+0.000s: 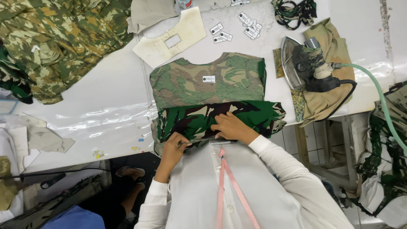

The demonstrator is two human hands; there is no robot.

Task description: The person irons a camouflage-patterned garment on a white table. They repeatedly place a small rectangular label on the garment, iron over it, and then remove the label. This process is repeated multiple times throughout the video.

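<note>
The camouflage shirt (212, 91) lay flat at the near edge of the white table (106, 89), neckline pointing away, its dark-green lower part folded up into a band whose long axis ran left to right. It looked light, soft and limp, best taken along the fold. The left hand (174, 144) pinched the fold's edge; the right hand (231, 126) pressed flat on it.

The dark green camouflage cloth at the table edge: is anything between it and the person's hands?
Nothing visible. Both hands lie right on the dark camouflage cloth: the left hand pinches its near edge, the right hand presses flat on top.
</note>
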